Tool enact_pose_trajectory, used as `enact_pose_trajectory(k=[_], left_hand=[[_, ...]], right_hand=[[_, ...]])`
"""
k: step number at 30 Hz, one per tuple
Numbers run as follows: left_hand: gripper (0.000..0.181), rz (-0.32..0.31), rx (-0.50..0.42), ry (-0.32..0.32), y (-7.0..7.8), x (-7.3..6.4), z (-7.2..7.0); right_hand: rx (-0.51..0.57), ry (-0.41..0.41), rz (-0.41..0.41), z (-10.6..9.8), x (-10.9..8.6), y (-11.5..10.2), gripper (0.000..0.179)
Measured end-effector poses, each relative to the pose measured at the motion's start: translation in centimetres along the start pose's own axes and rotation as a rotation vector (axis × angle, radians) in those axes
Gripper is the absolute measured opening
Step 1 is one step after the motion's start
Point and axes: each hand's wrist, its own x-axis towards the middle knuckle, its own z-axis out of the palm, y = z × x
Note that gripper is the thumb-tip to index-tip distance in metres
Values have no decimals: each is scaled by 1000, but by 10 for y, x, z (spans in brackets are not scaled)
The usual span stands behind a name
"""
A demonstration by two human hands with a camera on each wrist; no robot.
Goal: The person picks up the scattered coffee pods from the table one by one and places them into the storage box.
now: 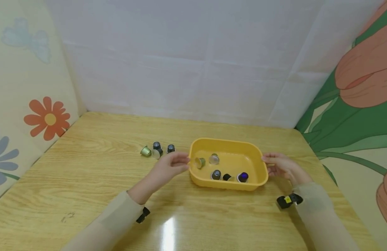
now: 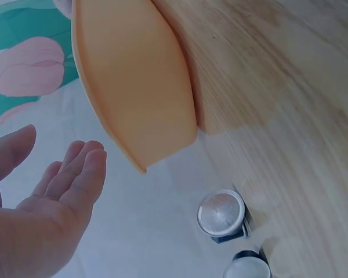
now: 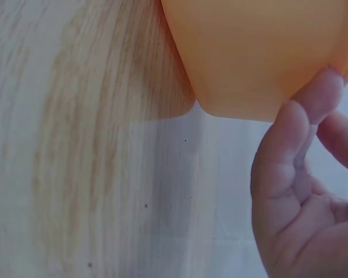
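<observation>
A yellow plastic bin (image 1: 226, 185) sits on the table with several coffee capsules inside, among them a green one (image 1: 200, 162), a dark grey one (image 1: 216, 175) and a purple one (image 1: 243, 177). By its left end is my left hand (image 1: 168, 167); the left wrist view shows these fingers (image 2: 84, 176) loosely extended, with a gap to the bin wall (image 2: 139, 75). At the opposite end my right hand (image 1: 282, 165) holds the rim, its curled fingers (image 3: 281, 136) against the outer wall and the thumb partly hidden.
Left of the bin, behind my left hand, lie more capsules: a green one (image 1: 145, 151), a dark one (image 1: 157, 145) and another dark one (image 1: 171, 148). A white sheet (image 1: 187, 69) hangs along the table's back edge. Flower-printed panels (image 1: 363, 146) flank both sides.
</observation>
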Motion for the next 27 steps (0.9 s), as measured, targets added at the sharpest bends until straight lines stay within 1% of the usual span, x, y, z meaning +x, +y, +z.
enact_pose_trajectory(k=[8,15,21,25,27], left_hand=[[42,17,94,49,-4,-7,-10],[42,27,182,94,-11,-11,-21],[42,29,223,148,-14,-14,-30],[41,47,291,177,-15,-17,-35],[42,53,344,188,-16,-18,-37]], right_hand=[[0,3,0,0,-1,0,13],[-22,27,13,1,-1,-2,23],[-16,10,1,1,-1,-2,19],[-7,-1,-8,2,-1,-1,16],[-2,-4,-9,2,-1,-1,15]])
